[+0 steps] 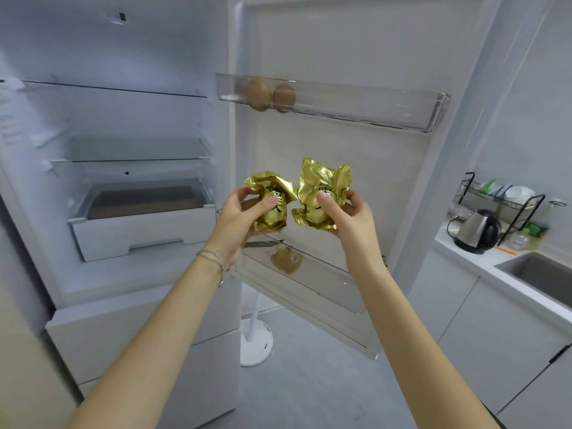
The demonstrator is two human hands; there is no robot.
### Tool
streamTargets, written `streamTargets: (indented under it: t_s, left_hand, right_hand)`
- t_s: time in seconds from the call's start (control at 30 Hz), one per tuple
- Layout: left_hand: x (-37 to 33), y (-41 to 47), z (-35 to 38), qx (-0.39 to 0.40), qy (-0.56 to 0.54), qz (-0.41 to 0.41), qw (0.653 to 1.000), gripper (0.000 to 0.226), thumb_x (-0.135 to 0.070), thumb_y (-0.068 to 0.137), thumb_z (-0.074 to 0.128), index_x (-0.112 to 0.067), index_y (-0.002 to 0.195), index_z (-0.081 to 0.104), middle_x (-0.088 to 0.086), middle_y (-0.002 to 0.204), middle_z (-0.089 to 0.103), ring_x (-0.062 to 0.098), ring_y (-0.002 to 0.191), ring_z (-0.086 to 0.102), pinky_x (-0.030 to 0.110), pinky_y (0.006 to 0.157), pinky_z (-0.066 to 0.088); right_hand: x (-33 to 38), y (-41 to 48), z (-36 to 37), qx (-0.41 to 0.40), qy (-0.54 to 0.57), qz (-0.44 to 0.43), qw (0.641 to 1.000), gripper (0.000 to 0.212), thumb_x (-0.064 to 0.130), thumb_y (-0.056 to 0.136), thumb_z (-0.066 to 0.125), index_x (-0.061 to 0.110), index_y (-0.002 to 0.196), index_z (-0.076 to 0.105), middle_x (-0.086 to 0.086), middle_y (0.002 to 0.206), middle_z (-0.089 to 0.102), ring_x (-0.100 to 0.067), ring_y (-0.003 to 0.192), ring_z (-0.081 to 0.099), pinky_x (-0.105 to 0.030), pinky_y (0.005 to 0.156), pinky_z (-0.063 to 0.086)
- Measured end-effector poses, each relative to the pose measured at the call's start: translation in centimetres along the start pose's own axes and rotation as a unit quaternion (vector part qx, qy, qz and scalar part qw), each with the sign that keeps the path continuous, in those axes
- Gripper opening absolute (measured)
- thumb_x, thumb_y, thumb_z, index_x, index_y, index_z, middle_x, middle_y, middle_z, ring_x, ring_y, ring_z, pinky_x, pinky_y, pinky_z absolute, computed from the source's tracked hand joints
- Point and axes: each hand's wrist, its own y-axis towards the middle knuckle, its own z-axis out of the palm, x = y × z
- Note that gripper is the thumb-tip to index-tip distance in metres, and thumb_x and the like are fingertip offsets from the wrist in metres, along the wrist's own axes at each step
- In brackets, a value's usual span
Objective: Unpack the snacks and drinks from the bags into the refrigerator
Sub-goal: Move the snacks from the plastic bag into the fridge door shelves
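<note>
We record two snack packets, each wrapped in crinkled, shiny gold foil with dark print too small to read. The left packet (272,212) is bunched round an oval lump. The right packet (323,184) flares at the top into a crumpled sheet. The two foils sit just beside each other, and we cannot tell whether they touch. Both are held in the air in front of the open door (340,48) of the refrigerator (123,41), between its two door bins.

The left hand (238,218) pinches its packet between thumb and curled fingers. The right hand (349,218) grips its packet likewise, thumb pressed on the front. A thin bracelet (213,258) circles the left wrist.

The upper bin (371,103) is clear hard plastic and holds two matte brown, egg-shaped things (257,95), side by side at its left end. Through the clear wall of the lower bin (325,283) a third gold shape (286,258) shows, blurred; we cannot tell whether it is a packet or a reflection.

Inside the cabinet we count two glass shelves (130,159) and one white drawer (139,230) under a clear lid, its dark brown content unclear. At the right, a white table (464,258) carries one steel-and-black kettle (478,232) and one black wire rack (501,205), beside a sink (541,274) cut off by the frame edge.
</note>
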Motion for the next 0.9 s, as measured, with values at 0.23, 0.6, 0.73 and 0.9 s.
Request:
streamTargets:
  t_s: [0.23, 0.6, 0.73, 0.9]
  left_hand:
    - [0.8, 5.3, -2.9, 0.058, -0.025, -0.021, 0.998, 0.057, -0.024, 0.072, 0.075, -0.016, 0.125, 0.054, 0.014, 0.125, 0.062, 0.029, 0.106, 0.066, 0.036, 0.073, 0.059]
    - [1.0, 11.3, -5.2, 0.220, 0.002, -0.026, 0.975, 0.047, -0.022, 0.075, 0.079, -0.019, 0.118, 0.061, 0.018, 0.127, 0.056, 0.026, 0.105, 0.065, 0.039, 0.075, 0.058]
    - [-0.8, 12.1, -4.9, 0.261, 0.001, 0.018, 0.965, 0.042, -0.024, 0.076, 0.074, -0.025, 0.117, 0.063, 0.011, 0.118, 0.061, 0.026, 0.104, 0.066, 0.040, 0.075, 0.058]
    - [-3.3, 12.7, -4.3, 0.309, -0.023, 0.066, 0.949, 0.039, -0.023, 0.080, 0.072, -0.023, 0.118, 0.063, 0.018, 0.123, 0.060, 0.031, 0.106, 0.064, 0.039, 0.074, 0.056]
  right_hand:
    - [-2.2, 2.8, 2.1, -0.057, -0.025, 0.010, 0.998, 0.025, 0.028, 0.087, 0.070, 0.024, 0.107, 0.055, 0.001, 0.099, 0.071, -0.013, 0.091, 0.070, -0.039, 0.092, 0.055]
    - [-2.6, 3.7, 4.2, -0.174, -0.047, 0.008, 0.984, 0.021, 0.022, 0.085, 0.071, 0.016, 0.102, 0.060, -0.001, 0.093, 0.071, -0.016, 0.085, 0.070, -0.038, 0.084, 0.057]
    - [-0.6, 3.4, 5.5, -0.184, -0.064, -0.036, 0.980, 0.018, 0.021, 0.085, 0.071, 0.016, 0.100, 0.062, 0.000, 0.091, 0.071, -0.013, 0.082, 0.069, -0.025, 0.072, 0.056]
    - [2.1, 2.8, 6.9, -0.213, -0.096, -0.084, 0.969, 0.027, 0.022, 0.083, 0.074, 0.009, 0.104, 0.064, -0.012, 0.100, 0.072, -0.025, 0.090, 0.070, -0.036, 0.078, 0.057]
